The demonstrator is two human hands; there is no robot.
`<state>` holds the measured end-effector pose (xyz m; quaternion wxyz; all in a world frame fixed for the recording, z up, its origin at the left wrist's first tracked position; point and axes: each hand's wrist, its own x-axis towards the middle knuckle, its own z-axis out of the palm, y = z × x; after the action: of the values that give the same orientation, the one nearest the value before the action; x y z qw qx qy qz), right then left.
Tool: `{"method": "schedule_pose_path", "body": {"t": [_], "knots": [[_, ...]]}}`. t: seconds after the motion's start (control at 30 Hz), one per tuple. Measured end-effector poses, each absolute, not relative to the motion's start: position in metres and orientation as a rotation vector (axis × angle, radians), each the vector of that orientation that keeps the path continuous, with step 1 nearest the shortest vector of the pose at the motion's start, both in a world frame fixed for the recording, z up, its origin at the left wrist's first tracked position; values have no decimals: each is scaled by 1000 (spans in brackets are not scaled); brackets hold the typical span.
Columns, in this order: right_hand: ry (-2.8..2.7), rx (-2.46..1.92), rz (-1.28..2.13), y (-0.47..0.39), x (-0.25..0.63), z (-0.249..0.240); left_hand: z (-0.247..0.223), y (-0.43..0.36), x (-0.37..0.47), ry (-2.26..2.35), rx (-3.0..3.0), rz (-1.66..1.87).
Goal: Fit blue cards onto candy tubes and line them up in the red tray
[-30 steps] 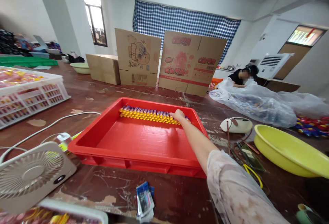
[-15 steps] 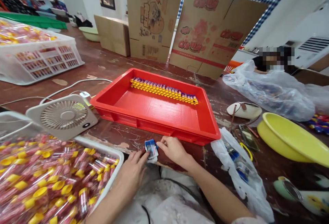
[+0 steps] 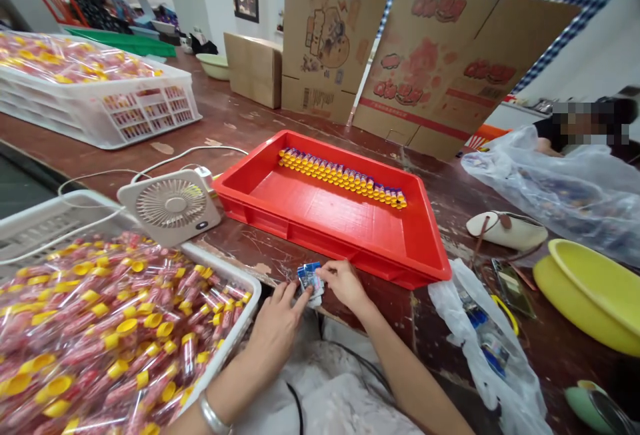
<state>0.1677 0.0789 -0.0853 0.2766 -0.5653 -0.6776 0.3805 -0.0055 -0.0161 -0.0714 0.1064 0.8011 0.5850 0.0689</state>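
Both my hands meet at the table's near edge over a small stack of blue and white labels. My left hand touches the stack from below with its fingertips. My right hand pinches its right side. Just beyond stands a red tray with one row of yellow-capped tubes along its far wall. To my left a white crate is heaped with red tubes with yellow caps.
A small white fan with a cable stands left of the red tray. A second white crate sits far left. Cardboard boxes stand behind. A yellow basin, plastic bags and another person are on the right.
My right hand drew back from the tube row in the red tray to the near edge. Both hands now hold the label stack. The view dropped toward the crate of tubes.
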Motion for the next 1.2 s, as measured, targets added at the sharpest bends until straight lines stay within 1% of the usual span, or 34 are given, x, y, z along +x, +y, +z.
{"method": "schedule_pose_path", "body": {"t": [0.17, 0.27, 0.33, 0.4, 0.5, 0.6, 0.7, 0.77, 0.83, 0.9, 0.93, 1.07, 1.2], "knots": [[-1880, -1393, 1098, 74, 180, -75, -62, -21, -8, 1614, 2314, 335], [-1820, -1369, 1046, 72, 193, -71, -43, -18, -43, 1667, 2193, 321], [-1736, -1393, 1077, 69, 200, -68, -32, -20, -82, 1805, 2083, 245], [-1643, -1412, 1162, 65, 206, -65, -28, -28, -124, 1910, 1979, 94], [-1467, -1366, 1318, 60, 206, -63, -39, -48, -166, 1940, 1859, -174], [-1248, -1288, 1478, 56, 197, -59, -56, -67, -175, 1942, 1787, -328], [-1091, -1236, 1611, 50, 184, -49, -62, -73, -172, 1932, 1761, -359], [-1034, -1210, 1665, 47, 174, -41, -55, -68, -173, 1919, 1755, -240], [-977, -1176, 1696, 46, 165, -36, -43, -58, -170, 1874, 1678, 103], [-889, -1126, 1715, 46, 156, -35, -30, -48, -158, 1754, 1470, 483], [-838, -1098, 1720, 46, 152, -35, -24, -45, -147, 1672, 1340, 613], [-693, -1002, 1693, 45, 137, -36, -10, -40, -84, 1324, 1007, 855], [-657, -951, 1653, 39, 128, -33, -12, -36, -37, 1105, 1051, 926]]}}
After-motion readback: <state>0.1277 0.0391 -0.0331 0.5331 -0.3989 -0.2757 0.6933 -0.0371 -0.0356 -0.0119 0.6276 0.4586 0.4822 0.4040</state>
